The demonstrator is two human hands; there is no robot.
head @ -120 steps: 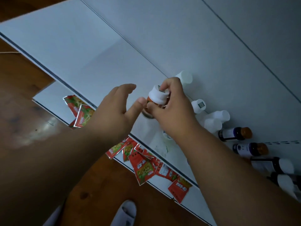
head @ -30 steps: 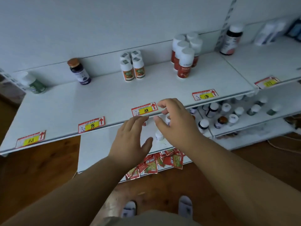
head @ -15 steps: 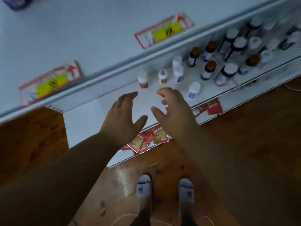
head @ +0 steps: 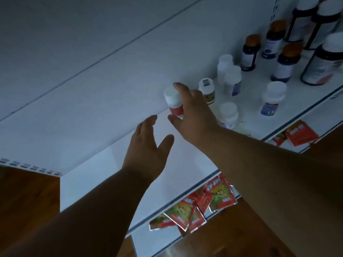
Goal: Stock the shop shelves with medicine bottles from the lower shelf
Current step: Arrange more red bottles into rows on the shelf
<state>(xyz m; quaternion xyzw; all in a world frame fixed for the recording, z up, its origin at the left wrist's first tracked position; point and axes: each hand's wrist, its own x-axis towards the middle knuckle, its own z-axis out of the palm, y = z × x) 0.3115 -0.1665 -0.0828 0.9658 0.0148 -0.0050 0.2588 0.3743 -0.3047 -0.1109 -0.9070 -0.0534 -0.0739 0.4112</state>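
On the lower shelf [head: 185, 160] stands a small bottle with a white cap and red label [head: 173, 102]. My right hand [head: 193, 115] reaches it from the right: the index finger lies against the cap, the thumb sits just below the base, and the palm hides the bottle's right side. My left hand [head: 148, 149] hovers over the bare shelf in front, fingers spread, holding nothing. Just right of the red bottle stands a small orange-label bottle [head: 207, 91].
Several white bottles [head: 232, 80] and brown-capped dark bottles [head: 286, 62] crowd the shelf's right part. The pale underside of the upper shelf [head: 74, 71] overhangs at the left. Red sachets [head: 194, 206] hang along the bottom shelf edge above the wooden floor [head: 27, 197].
The view has dropped from the upper shelf down under it. Both hands moved forward onto the lower shelf, and my right hand has reached the red-label bottle.
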